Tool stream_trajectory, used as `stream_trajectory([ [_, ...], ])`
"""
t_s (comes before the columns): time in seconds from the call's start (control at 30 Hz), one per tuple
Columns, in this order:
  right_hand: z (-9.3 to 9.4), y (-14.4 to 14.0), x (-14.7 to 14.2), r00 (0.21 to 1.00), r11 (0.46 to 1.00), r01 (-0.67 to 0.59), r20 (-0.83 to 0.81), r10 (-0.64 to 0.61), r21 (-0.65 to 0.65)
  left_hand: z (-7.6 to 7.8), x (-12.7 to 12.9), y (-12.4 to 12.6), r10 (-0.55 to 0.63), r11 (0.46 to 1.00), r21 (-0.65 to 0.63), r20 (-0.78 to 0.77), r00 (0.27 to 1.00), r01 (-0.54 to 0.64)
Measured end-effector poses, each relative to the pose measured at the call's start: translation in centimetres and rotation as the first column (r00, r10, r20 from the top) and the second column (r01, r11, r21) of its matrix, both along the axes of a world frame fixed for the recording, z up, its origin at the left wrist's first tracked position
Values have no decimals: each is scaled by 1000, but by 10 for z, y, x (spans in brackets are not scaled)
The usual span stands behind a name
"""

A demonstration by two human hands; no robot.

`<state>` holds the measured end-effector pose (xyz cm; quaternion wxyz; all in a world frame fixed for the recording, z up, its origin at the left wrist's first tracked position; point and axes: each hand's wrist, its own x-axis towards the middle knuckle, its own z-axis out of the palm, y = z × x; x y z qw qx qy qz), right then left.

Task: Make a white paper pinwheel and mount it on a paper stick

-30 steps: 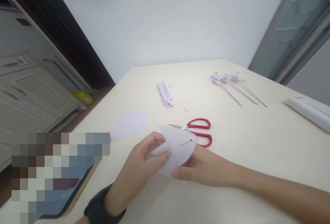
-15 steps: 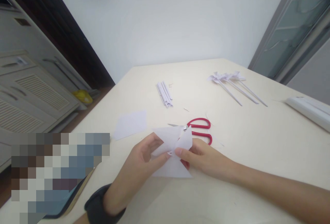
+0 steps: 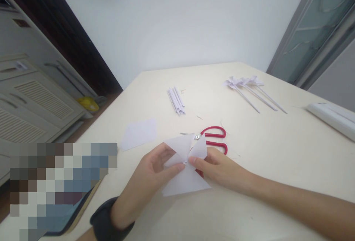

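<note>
Between my two hands is a white paper pinwheel head [image 3: 184, 183], its corners folded in toward the middle. My left hand [image 3: 155, 172] is closed on its left side, the thumb pressing near the centre. From the right, my right hand [image 3: 213, 165] pinches the paper, its thumb also at the centre; its other fingers are partly hidden behind the paper. Just beyond the paper lie red-handled scissors [image 3: 215, 136], blades pointing left and partly covered. A flat white paper sheet [image 3: 140, 133] rests left of the scissors.
Several rolled paper tubes [image 3: 176, 101] lie farther back on the table [image 3: 133, 97]. Three finished paper pinwheels on sticks [image 3: 253, 95] lie at back right. A long white box-like object [image 3: 330, 117] sits at the right edge. Small paper scraps [image 3: 199, 117] are scattered about. A pixelated screen-like area [image 3: 66, 193] fills the lower left.
The paper has turned slightly in my hands, its lower corner swinging a little to the right and down. Both hands keep their hold near the centre.
</note>
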<state>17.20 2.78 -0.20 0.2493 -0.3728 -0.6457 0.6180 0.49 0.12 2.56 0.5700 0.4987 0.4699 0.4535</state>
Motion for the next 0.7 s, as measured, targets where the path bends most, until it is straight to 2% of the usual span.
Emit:
stream_trajectory([
  [0.2, -2, 0, -1, 999, 999, 30, 34, -31, 22, 0, -3, 3, -44, 999, 14, -20, 999, 44],
  [0.43, 5, -2, -2, 995, 996, 58, 72, -62, 67, -3, -1, 1, 30, 999, 12, -30, 999, -30],
  [0.7, 9, -5, -1, 995, 986, 25, 91, -40, 168, -3, -1, 1, 29, 1000, 8, -109, 994, -29],
])
